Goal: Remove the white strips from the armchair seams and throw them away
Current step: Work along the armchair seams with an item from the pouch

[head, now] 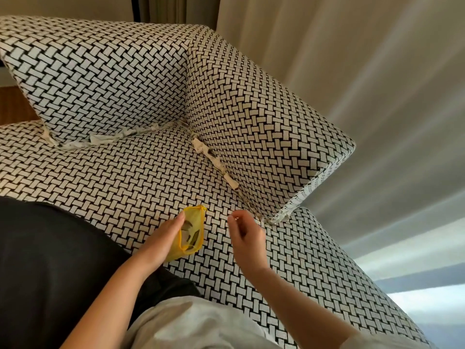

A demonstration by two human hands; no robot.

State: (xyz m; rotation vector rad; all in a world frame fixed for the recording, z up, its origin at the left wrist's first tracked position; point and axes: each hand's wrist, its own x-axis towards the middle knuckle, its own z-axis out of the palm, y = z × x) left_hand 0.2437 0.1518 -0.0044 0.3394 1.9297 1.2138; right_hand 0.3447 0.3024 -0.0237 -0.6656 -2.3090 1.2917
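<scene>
Left hand [163,238]: we find it gripping a yellow bag [192,233] over the seat front.
Right hand [247,238]: fingertips close together; whether they pinch anything, we cannot tell.
White strips [110,138]: lodged in back and side seams of armchair [125,172].
Progress: we judge most removal outstanding.

Seat [120,172]: open across the middle.
Right seam [247,197]: armrest [251,109] walls it in.
Near edge: yellow bag [198,222] in the way.

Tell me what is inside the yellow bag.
Through the yellow bag held by the left hand, a few pale and dark scraps show; the hand covers its lower part.
</scene>
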